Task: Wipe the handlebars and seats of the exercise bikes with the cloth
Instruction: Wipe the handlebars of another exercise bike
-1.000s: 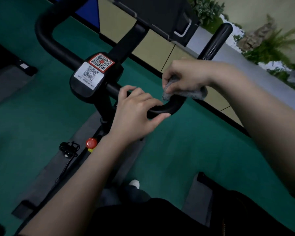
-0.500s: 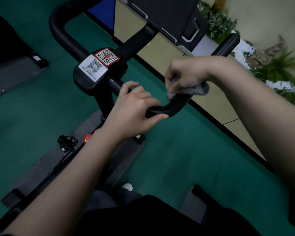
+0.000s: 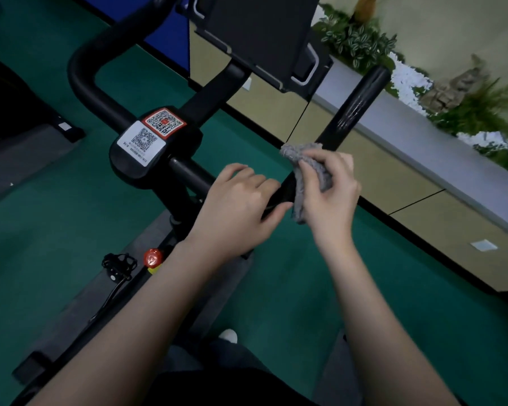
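The exercise bike's black handlebar [image 3: 353, 105] curves from the upper left, past a hub with two QR stickers [image 3: 151, 136], to a straight right grip rising at the upper right. My left hand [image 3: 238, 200] grips the bar at its right bend. Right beside it, my right hand [image 3: 330, 189] holds a grey cloth [image 3: 308, 171] wrapped against the bend, fingers curled around the fabric. The bike's seat is not in view.
A black tablet holder [image 3: 258, 33] sits above the hub. A red knob [image 3: 152, 257] and a pedal [image 3: 118, 263] lie below on the frame. Green floor [image 3: 335, 288] surrounds the bike. A beige low wall with plants [image 3: 364, 39] runs along the right.
My right hand turned from on top of the bar to the bend's outer side, bringing the cloth down with it. My left hand kept its grip. The camera drew nearer.
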`<state>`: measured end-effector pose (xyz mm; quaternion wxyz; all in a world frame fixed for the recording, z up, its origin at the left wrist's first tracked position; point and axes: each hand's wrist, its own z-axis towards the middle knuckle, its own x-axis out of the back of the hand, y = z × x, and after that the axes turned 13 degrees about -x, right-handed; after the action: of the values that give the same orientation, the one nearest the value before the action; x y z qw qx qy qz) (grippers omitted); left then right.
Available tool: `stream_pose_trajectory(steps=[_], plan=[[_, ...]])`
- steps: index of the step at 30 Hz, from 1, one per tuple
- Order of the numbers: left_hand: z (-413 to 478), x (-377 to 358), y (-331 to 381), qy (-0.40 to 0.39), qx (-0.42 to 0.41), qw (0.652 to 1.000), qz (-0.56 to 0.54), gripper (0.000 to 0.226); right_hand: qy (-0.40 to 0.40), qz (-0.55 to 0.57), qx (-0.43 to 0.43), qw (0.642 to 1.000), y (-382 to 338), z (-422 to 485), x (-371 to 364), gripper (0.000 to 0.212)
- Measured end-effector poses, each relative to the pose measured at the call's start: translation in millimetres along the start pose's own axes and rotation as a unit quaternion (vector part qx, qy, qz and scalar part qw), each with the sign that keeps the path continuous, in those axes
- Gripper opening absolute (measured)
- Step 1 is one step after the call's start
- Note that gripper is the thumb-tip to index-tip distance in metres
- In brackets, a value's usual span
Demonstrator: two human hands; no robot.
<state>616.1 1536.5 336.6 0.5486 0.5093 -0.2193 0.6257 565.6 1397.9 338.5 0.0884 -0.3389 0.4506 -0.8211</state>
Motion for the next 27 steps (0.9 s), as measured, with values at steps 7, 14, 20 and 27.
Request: stream_pose_trajectory(steps=[7,14,20,27], plan=[[-0.3,-3.5,-0.3,0.021,0.012,1.000,0.002,0.037,0.137,0.086,-0.042,0.986,4.8,-5.3,-17.4,0.010],[-3.6,-10.3,-0.9,0.048,0.013,0.999,0.010,0.034,0.222,0.146,-0.149,0.952,8.0,-18.3,-24.2,0.011],[-3.9,-12.5,-2.4,0.055,0.005,0.998,0.011,0.036,0.260,0.215,-0.261,0.904,2.7,-33.1,-35.0,0.008],[-4.4,-14.0,-3.4,0.064,-0.005,0.998,0.014,0.037,0.215,0.367,-0.424,0.799,13.8,-32.1,-42.8,0.010]])
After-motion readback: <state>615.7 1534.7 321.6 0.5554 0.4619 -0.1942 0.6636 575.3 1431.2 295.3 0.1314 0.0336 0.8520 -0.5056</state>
